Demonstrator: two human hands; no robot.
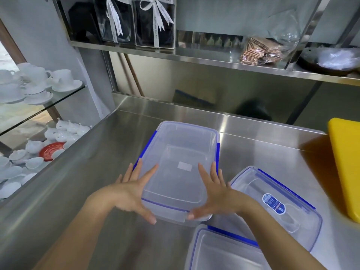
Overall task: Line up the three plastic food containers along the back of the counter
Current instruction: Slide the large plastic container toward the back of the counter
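Note:
Three clear plastic containers with blue lid clips are on the steel counter [81, 172]. The middle container [181, 162] lies lengthwise toward the back wall, and both hands hold its near end. My left hand [134, 191] presses its left side, thumb under the near corner. My right hand [212, 193] presses its right side, fingers spread on the lid. A second container [280, 207] with an oval blue label sits to the right, angled. A third container [226, 252] lies at the bottom edge, partly cut off.
A yellow cutting board [346, 164] lies at the counter's right edge. A steel shelf [194, 57] above the backsplash carries ribboned gift boxes [153, 22] and wrapped biscuits [261, 51]. To the left, glass shelves [64, 96] bear white cups and teapots.

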